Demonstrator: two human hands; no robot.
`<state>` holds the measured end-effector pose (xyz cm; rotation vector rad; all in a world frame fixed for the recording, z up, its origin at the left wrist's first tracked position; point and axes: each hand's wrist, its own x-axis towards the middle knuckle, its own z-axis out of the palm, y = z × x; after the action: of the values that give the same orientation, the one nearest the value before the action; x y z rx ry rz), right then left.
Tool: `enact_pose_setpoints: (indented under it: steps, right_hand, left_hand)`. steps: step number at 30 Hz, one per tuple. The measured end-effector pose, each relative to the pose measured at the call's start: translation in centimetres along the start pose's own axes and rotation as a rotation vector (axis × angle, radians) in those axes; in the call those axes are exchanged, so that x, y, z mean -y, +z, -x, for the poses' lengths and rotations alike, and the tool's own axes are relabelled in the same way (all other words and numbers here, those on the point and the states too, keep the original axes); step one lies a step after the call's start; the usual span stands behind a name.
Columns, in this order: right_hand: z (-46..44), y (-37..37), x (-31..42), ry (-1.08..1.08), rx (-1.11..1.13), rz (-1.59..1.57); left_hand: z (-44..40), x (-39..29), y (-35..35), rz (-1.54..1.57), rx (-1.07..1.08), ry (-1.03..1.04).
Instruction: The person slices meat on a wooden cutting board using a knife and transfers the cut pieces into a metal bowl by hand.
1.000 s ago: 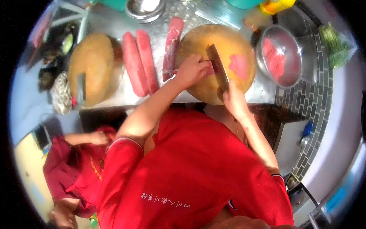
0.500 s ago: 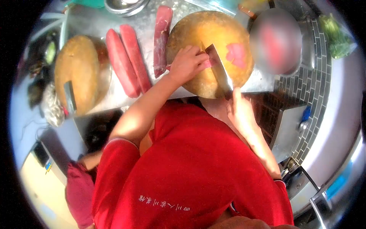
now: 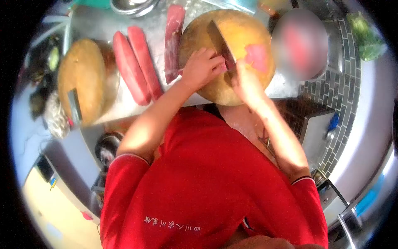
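My left hand (image 3: 202,68) presses with curled fingers on a piece of raw red meat (image 3: 221,68) at the middle of a round wooden chopping board (image 3: 232,93). My right hand (image 3: 248,83) is closed around the handle of a cleaver (image 3: 224,40), whose blade points away from me just right of the meat piece. My fingers hide most of the handle. To the right of the blade lie thin pink meat slices (image 3: 257,57) on the board. A long strip of meat (image 3: 174,39) rests against the board's left side, beyond my left hand.
Two long meat pieces (image 3: 132,68) lie on the metal table (image 3: 95,25). Farther left stands another round board (image 3: 83,79) with a knife (image 3: 75,107) on it. At the right is a bowl (image 3: 300,45) with blurred red contents. Metal bowls (image 3: 133,6) sit at the back.
My right hand and the cleaver have moved forward and left across the board, the blade now reaching farther away. My left hand stays on the meat. A person at lower left has left view.
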<state>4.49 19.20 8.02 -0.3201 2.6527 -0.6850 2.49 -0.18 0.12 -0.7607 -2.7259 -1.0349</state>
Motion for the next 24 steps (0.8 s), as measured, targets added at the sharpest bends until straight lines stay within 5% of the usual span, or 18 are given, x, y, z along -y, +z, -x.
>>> enact_pose_setpoints:
  steps: [7,13,18,24]
  right_hand:
    - [8.9,-3.6,1.4,0.155,0.175,0.012]
    - [1.6,0.6,-0.1,-0.034,-0.076,-0.089]
    - [-2.3,0.6,-0.1,-0.048,-0.047,0.011]
    - [7.1,-3.1,1.3,0.07,0.109,0.061]
  left_hand:
    - [-0.2,1.0,0.3,0.044,-0.065,0.048]
    - [-0.4,0.2,-0.5,0.097,-0.066,0.0]
    - [-0.1,0.7,0.0,0.06,-0.083,0.046]
    - [0.0,0.8,0.1,0.092,-0.103,0.049]
